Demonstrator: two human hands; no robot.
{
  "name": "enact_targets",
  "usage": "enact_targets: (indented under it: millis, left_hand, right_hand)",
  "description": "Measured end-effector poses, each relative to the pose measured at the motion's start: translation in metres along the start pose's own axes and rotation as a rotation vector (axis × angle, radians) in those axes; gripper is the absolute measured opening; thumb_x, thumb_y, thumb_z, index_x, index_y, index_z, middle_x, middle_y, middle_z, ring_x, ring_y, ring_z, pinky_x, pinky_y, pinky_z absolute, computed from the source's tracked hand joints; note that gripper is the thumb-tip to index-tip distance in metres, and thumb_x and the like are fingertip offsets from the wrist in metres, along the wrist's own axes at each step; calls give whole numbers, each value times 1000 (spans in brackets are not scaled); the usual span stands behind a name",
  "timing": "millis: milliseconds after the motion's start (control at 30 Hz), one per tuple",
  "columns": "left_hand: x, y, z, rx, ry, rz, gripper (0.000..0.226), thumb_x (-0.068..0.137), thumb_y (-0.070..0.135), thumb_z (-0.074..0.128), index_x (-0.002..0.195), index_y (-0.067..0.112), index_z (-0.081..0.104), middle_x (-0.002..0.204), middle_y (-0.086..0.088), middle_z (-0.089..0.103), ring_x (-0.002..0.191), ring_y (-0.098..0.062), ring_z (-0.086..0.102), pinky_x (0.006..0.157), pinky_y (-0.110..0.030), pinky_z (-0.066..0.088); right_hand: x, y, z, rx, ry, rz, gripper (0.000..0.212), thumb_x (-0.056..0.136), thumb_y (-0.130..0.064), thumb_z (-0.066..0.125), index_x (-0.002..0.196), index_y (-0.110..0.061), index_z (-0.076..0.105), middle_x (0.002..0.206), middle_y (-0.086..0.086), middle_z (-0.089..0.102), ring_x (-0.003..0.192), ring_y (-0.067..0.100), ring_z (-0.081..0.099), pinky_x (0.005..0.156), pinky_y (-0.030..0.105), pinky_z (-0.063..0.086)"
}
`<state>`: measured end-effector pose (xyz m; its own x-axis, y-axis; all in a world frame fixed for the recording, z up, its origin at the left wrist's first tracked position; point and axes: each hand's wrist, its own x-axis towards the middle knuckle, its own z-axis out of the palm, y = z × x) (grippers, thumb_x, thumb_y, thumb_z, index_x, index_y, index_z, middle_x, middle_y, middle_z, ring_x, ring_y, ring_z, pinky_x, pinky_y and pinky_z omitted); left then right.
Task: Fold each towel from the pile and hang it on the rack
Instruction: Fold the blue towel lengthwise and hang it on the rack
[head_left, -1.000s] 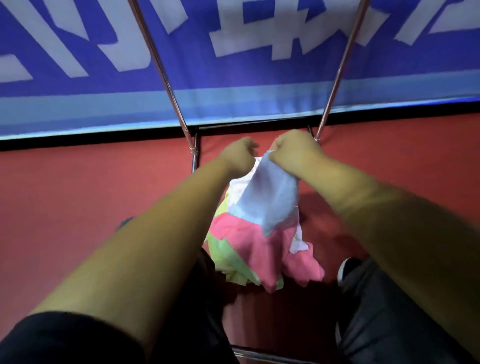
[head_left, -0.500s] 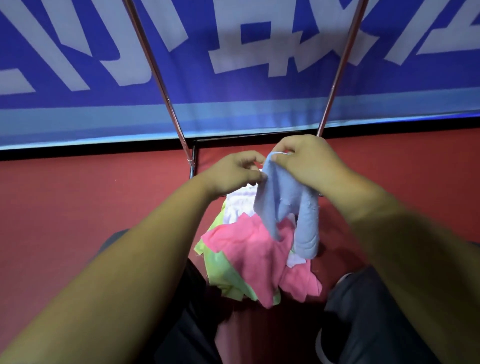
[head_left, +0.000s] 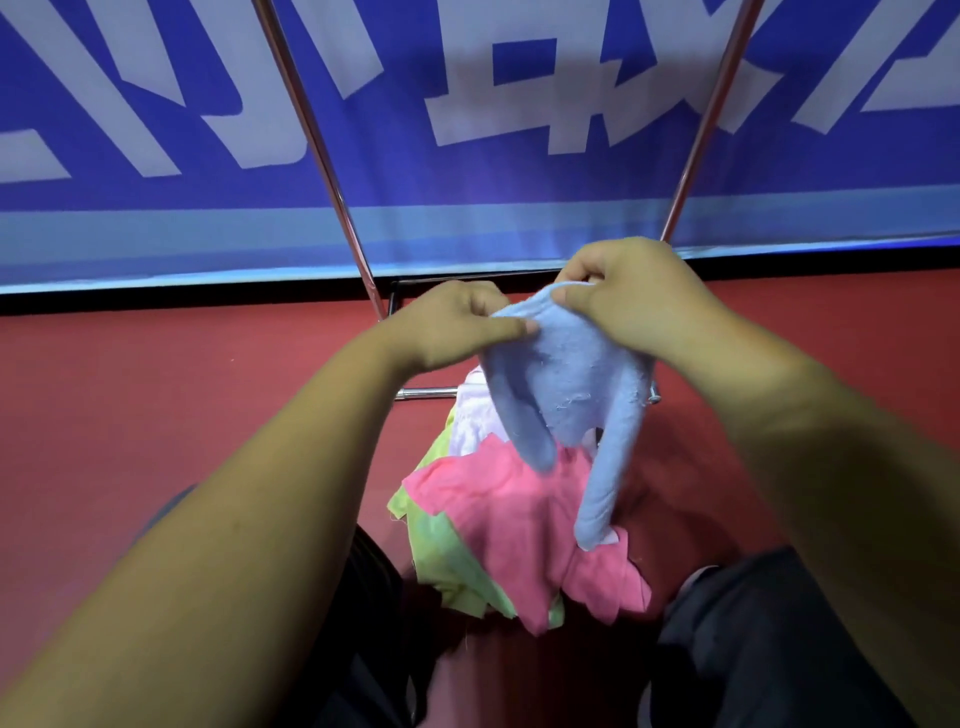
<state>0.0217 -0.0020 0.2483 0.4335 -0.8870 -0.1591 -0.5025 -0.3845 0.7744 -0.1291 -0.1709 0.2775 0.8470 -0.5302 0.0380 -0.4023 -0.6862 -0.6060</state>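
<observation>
**A:** Head view, looking down. Where is the towel we are working on?

**B:** We hold the light blue towel (head_left: 566, 395) up in front of us, clear of the floor. Its top edge is bunched between both hands. The rest droops in two limp tails, so its long axis runs straight down from the hands toward the pile.

**A:** How are our hands set?

**B:** The left hand (head_left: 452, 327) pinches the top edge from the left, between thumb and fingers. The right hand (head_left: 628, 296) pinches the same edge from the right and a little higher, with its fingers curled round the cloth. The hands sit just beside each other, so the edge between them is gathered, not stretched.

**A:** And the pile?

**B:** It lies directly under the hands, on the red floor (head_left: 156, 415) between our legs. A pink towel (head_left: 519, 519) is on top, a green towel (head_left: 447, 556) is beneath it, and a white towel (head_left: 472, 415) is on the far side. The blue tails hang in front of the pink one, and we cannot tell whether they touch.

**A:** Where is the rack?

**B:** It stands ahead of us. Two metal uprights of the rack (head_left: 322, 156) rise beyond the hands, one on each side, against a blue banner (head_left: 467, 182). Any top rail is out of frame.

**A:** What does the next move turn on?

**B:** Both hands share the one edge, so neither is nearer. We judge they need to part sideways along it to spread the cloth flat before folding.
</observation>
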Motion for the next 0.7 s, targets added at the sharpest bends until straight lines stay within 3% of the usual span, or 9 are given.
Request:
enact_targets:
  millis: [100,200,233,333,433,500,567,633,700]
  left_hand:
    - [-11,5,-12,-315,10,8,41,97,32,74,76,-1,60,79,-7,45,79,-17,42,75,-34,33]
    - [-18,4,-15,-404,13,-20,27,95,31,73,77,10,69,81,-5,58,82,-16,52,80,-36,38]
    - [-20,5,-14,-379,2,-25,31,97,29,71,78,6,67,81,-6,57,82,-16,51,79,-36,38]
    - [-22,11,-6,-336,0,2,39,105,29,67,92,-7,61,85,-6,57,81,-15,52,72,-31,42]
    - [-22,16,-2,-278,0,71,33,107,30,65,93,0,65,82,-1,57,76,-12,50,64,-24,41]
    - [-22,16,-1,-270,5,96,35,107,30,65,96,-3,65,85,-1,59,78,-12,51,67,-25,42]
    - [-21,14,-6,-241,25,97,30,104,28,69,97,-1,68,85,3,62,78,-8,53,68,-21,44]
    - [-19,8,-15,-116,22,70,26,99,30,76,92,7,68,80,8,62,74,-6,53,66,-21,43]
    - [-17,-3,-22,178,-14,25,30,93,37,81,85,13,64,75,8,58,69,-8,51,64,-27,41]
  right_hand:
    - [3,8,-5,-5,103,22,9,98,-38,74,93,-31,72,93,-3,70,90,20,62,77,31,43]
    - [4,15,-6,-36,140,52,8,102,-35,69,101,-27,71,100,0,66,96,22,59,80,31,40]
    - [3,17,-5,-64,115,57,7,102,-33,67,100,-26,69,104,1,66,97,23,59,81,31,39]
    - [1,14,2,-73,-83,52,4,99,-25,69,96,-24,66,106,-2,66,102,24,65,87,34,46]
    - [-7,10,12,221,-386,39,24,91,-20,80,112,-26,69,110,-3,78,110,19,74,103,41,55]
    - [-7,10,19,325,-451,20,30,90,-18,81,116,-24,69,108,3,80,103,19,75,95,35,55]
    - [-5,9,20,216,-346,-20,9,93,-20,79,99,-22,73,92,2,75,84,13,65,74,20,46]
    - [-2,9,18,165,-200,-32,6,95,-21,75,89,-19,75,84,-1,72,75,8,58,67,20,43]
    - [-1,9,14,209,-101,-2,8,94,-20,70,89,-16,75,79,-2,69,66,3,53,67,25,43]
